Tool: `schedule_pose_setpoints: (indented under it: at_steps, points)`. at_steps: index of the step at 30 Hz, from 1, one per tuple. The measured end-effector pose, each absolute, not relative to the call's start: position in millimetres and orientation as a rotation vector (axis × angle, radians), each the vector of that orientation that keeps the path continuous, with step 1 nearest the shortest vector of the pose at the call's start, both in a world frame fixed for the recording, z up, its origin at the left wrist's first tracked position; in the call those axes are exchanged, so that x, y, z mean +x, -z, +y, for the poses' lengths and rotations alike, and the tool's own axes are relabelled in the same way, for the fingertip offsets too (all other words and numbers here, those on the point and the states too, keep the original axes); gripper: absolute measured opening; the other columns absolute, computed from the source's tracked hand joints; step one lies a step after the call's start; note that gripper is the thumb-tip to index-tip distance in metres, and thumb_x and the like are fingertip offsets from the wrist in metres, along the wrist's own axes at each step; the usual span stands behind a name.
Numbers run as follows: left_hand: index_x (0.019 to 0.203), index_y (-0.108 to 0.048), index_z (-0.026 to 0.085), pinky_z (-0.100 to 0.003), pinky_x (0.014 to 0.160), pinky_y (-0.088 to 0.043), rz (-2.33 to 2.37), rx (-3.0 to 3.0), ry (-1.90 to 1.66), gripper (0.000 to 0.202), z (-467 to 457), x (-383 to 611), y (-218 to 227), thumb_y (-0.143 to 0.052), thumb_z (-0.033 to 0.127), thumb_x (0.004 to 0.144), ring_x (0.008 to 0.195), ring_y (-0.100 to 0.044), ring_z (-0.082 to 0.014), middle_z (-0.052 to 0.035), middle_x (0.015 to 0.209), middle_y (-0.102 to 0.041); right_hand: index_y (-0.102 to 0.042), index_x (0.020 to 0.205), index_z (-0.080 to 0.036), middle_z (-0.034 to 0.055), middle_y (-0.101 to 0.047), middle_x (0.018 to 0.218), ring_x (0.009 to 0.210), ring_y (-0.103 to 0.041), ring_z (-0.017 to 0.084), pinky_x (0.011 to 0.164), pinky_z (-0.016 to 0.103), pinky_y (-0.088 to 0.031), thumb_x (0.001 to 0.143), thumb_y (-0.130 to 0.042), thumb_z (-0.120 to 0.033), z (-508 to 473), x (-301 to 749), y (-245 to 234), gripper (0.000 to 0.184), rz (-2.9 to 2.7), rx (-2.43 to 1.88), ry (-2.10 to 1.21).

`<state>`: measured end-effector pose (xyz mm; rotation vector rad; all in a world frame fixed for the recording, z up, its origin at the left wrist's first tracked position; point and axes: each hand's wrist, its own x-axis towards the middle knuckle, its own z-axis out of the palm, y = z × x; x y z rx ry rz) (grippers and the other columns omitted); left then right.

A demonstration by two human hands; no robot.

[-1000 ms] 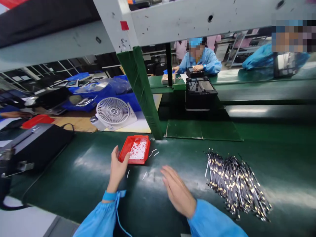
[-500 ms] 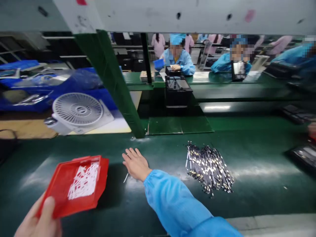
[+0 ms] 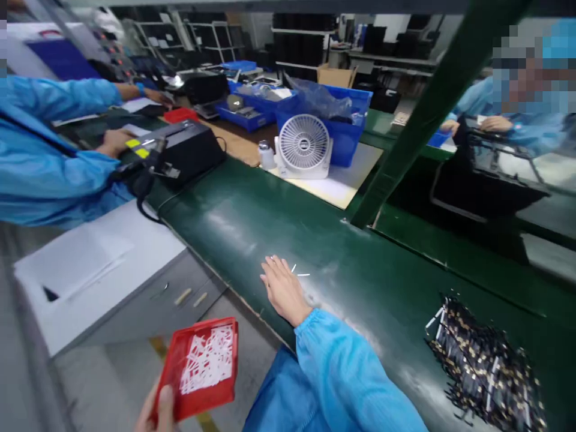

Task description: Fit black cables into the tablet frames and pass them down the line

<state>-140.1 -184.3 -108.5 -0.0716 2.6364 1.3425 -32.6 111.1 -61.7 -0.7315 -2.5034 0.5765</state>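
My left hand grips a red tray by its near edge, holding it off the bench over the floor; white strips lie in it. My right hand lies flat and open on the green belt, fingers stretched out. Two small white strips lie on the belt just past its fingertips. A pile of dark, gold-dotted strips sits on the belt at the far right.
A white desk fan stands beyond the belt, in front of blue bins. A black machine sits at the left beside a co-worker's blue sleeve. A green post slants up. A white cabinet stands below left.
My view has swung left and down. The red tray has come off the belt and now hangs over the floor in my left hand. My right hand stays flat on the belt.
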Motion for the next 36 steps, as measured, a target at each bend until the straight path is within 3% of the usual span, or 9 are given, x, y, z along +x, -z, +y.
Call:
schedule_pose_setpoints:
  at_steps: [2, 4, 9, 14, 20, 26, 31, 34, 36]
  points:
    - [0.125, -0.062, 0.02, -0.05, 0.111, -0.039, 2.555, -0.065, -1.379, 0.069, -173, -127, 123, -0.054, 0.067, 0.075, 0.126, -0.054, -0.0363, -0.0101, 0.132, -0.063, -0.06, 0.127, -0.018, 0.0062, -0.06, 0.134, 0.134, -0.046, 0.016, 0.117, 0.036, -0.032, 0.103, -0.034, -0.028, 105, -20, 56, 0.037, -2.496, -0.67, -0.598]
    - [0.124, -0.062, 0.017, -0.047, 0.11, -0.041, 2.456, 0.001, -1.41, 0.069, -159, -117, 136, -0.054, 0.066, 0.077, 0.126, -0.055, -0.0339, -0.0119, 0.131, -0.063, -0.059, 0.128, -0.02, 0.0063, -0.06, 0.134, 0.136, -0.044, 0.015, 0.118, 0.04, -0.028, 0.104, -0.029, -0.028, 105, 3, 54, 0.04, -2.439, -0.735, -0.594]
    - [0.124, -0.062, 0.015, -0.043, 0.11, -0.04, 2.28, 0.158, -1.491, 0.063, -130, -105, 153, -0.054, 0.061, 0.082, 0.127, -0.054, -0.0308, -0.0132, 0.133, -0.061, -0.037, 0.145, -0.005, 0.0225, -0.039, 0.149, 0.145, -0.025, 0.028, 0.114, 0.061, -0.024, 0.104, -0.017, -0.03, 113, 49, 67, 0.052, -2.251, -1.163, -0.503]
    - [0.12, -0.064, 0.013, -0.045, 0.105, -0.045, 2.222, 0.223, -1.569, 0.06, -113, -109, 147, -0.053, 0.061, 0.084, 0.122, -0.058, -0.0319, -0.0147, 0.128, -0.065, -0.034, 0.148, -0.003, 0.0212, -0.033, 0.152, 0.145, -0.024, 0.03, 0.117, 0.054, -0.024, 0.103, -0.028, -0.029, 96, -2, 72, 0.052, -2.423, -1.063, -0.543]
    - [0.121, -0.06, 0.016, -0.051, 0.105, -0.043, 2.206, 0.276, -1.668, 0.047, -106, -114, 140, -0.054, 0.052, 0.091, 0.119, -0.059, -0.0259, -0.0122, 0.128, -0.063, -0.045, 0.142, -0.006, 0.0172, -0.034, 0.152, 0.144, -0.027, 0.028, 0.119, 0.049, -0.025, 0.101, -0.037, -0.026, 47, -51, 60, 0.047, -2.625, -0.645, -0.716]
    - [0.12, -0.06, 0.016, -0.052, 0.105, -0.042, 2.169, 0.291, -1.722, 0.043, -107, -111, 136, -0.052, 0.049, 0.093, 0.119, -0.058, -0.0252, -0.0109, 0.126, -0.063, -0.056, 0.133, -0.011, 0.0117, -0.055, 0.138, 0.133, -0.048, 0.023, 0.117, 0.043, -0.033, 0.1, -0.038, -0.024, 3, -26, 53, 0.04, -2.661, -0.399, -0.97]
    - [0.123, -0.06, 0.016, -0.049, 0.105, -0.043, 2.199, 0.282, -1.677, 0.05, -115, -114, 133, -0.051, 0.054, 0.092, 0.12, -0.059, -0.0252, -0.012, 0.129, -0.063, -0.055, 0.132, -0.018, 0.0069, -0.059, 0.135, 0.129, -0.052, 0.018, 0.112, 0.036, -0.04, 0.103, -0.03, -0.028, 17, 1, 22, 0.04, -2.433, -0.552, -1.215]
    - [0.121, -0.063, 0.017, -0.041, 0.102, -0.047, 2.262, 0.273, -1.605, 0.057, -127, -120, 132, -0.051, 0.061, 0.087, 0.12, -0.06, -0.0265, -0.0114, 0.128, -0.065, -0.058, 0.126, -0.023, 0.0047, -0.064, 0.127, 0.119, -0.059, 0.016, 0.102, 0.032, -0.048, 0.105, -0.025, -0.033, 34, 27, 4, 0.04, -2.241, -0.734, -1.316]
    - [0.118, -0.065, 0.016, -0.041, 0.098, -0.05, 2.332, 0.255, -1.544, 0.062, -142, -128, 127, -0.052, 0.065, 0.082, 0.115, -0.062, -0.0298, -0.0125, 0.124, -0.068, -0.061, 0.12, -0.024, 0.0047, -0.068, 0.119, 0.113, -0.063, 0.017, 0.101, 0.033, -0.049, 0.105, -0.027, -0.037, 43, 48, 0, 0.039, -2.131, -0.829, -1.343]
